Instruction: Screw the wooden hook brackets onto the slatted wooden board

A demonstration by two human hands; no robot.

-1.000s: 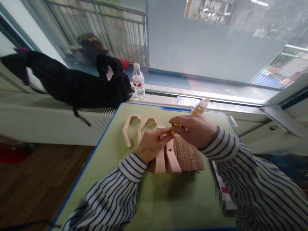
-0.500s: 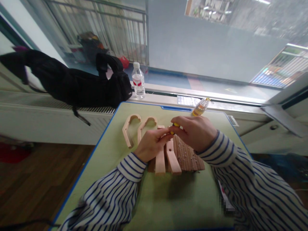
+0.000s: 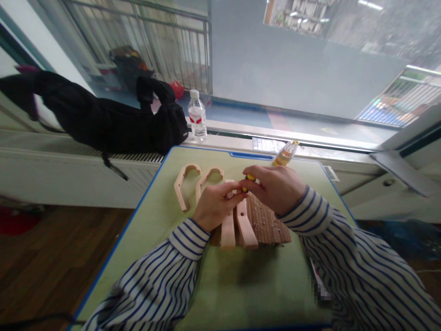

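Note:
My right hand (image 3: 277, 188) is closed around a small screwdriver with a yellow and black handle (image 3: 251, 177). Its shaft and tip are hidden by the fingers. My left hand (image 3: 215, 204) pinches thumb and forefinger together right beside the tool's lower end; what lies between them is hidden. Beneath the hands, two pale wooden hook pieces, a left one (image 3: 228, 234) and a right one (image 3: 246, 230) with a dark hole, lie across a brown ridged wooden board (image 3: 267, 223). Many small screws or nails dot the board's right part.
Two more curved wooden hooks, one outer (image 3: 179, 191) and one inner (image 3: 200, 184), lie left on the green blue-edged table (image 3: 148, 248). A clear bottle with yellow (image 3: 286, 154) is at the back edge. On the sill stand a water bottle (image 3: 197, 117) and a black bag (image 3: 113, 122).
Both hands keep almost the same place and grip over the wooden pieces. The whole view has shifted very slightly; nothing has been taken or let go.

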